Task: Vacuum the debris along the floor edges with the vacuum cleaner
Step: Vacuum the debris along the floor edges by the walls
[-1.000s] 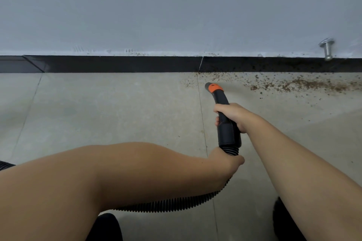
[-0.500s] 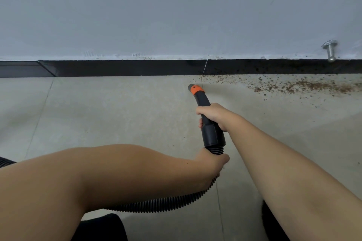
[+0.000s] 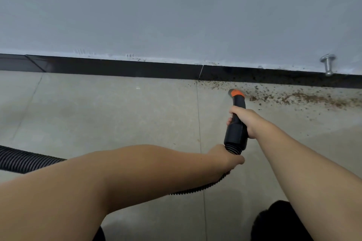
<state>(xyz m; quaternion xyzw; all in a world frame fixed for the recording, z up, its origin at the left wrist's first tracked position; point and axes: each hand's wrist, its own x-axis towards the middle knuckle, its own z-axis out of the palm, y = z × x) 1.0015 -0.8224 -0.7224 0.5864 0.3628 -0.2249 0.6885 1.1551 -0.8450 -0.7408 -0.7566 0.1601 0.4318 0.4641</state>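
Note:
A black vacuum nozzle (image 3: 236, 133) with an orange tip (image 3: 236, 93) points at the floor near the wall. My right hand (image 3: 244, 121) grips the nozzle's handle. Just below it, my left hand (image 3: 225, 157) holds the ribbed black hose (image 3: 23, 160) where it joins the nozzle. Brown debris (image 3: 305, 98) lies scattered along the black baseboard (image 3: 117, 68), starting right beside the orange tip and stretching to the right edge of the view.
A grey wall rises above the baseboard. A metal door stopper (image 3: 328, 63) sticks out of the wall at the right. The hose runs off to the left across the grey tiled floor (image 3: 98, 113). Dark shapes sit at the bottom edge.
The nozzle and both hands have shifted right along the wall, so the orange tip now sits at the left end of the debris. The specks near the tile seam look fewer.

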